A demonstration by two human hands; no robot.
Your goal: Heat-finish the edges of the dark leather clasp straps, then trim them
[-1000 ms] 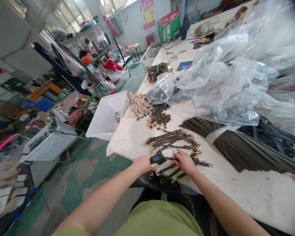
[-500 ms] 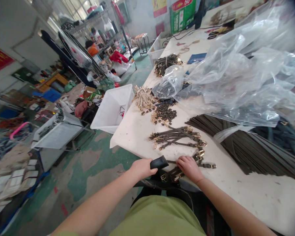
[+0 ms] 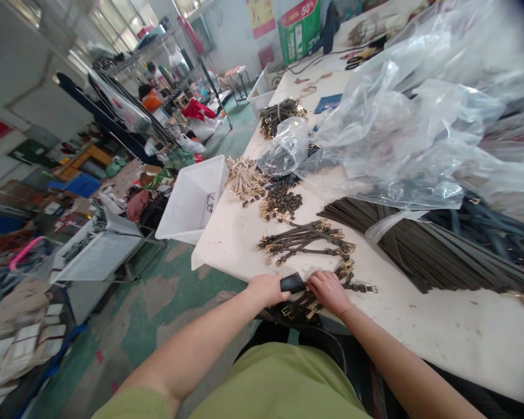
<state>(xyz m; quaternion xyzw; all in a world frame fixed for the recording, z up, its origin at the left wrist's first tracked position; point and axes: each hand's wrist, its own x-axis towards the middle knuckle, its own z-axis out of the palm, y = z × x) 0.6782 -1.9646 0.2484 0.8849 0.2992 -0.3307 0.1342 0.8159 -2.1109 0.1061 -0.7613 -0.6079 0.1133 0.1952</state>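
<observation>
My left hand (image 3: 268,290) grips a black rounded piece (image 3: 293,283) at the table's near edge, and a thin strap runs from it toward my right hand (image 3: 329,293). That hand lies curled over a dark strap with gold buckles (image 3: 360,288), close to the black piece. More buckled straps (image 3: 305,309) hang over the edge below my hands, partly hidden by them. A loose row of similar straps (image 3: 305,240) lies just beyond, on the white work table (image 3: 240,250).
Beyond my hands lie gold clasps (image 3: 243,181), small dark pieces (image 3: 280,202), and a clear bag (image 3: 286,148). A stack of dark strips (image 3: 419,250) and large plastic sheeting (image 3: 402,134) fill the right. A white crate (image 3: 191,201) stands off the left edge.
My hands have drawn closer together, and the black piece has shifted right with my left hand. The whole view has tilted slightly as my head moved.
</observation>
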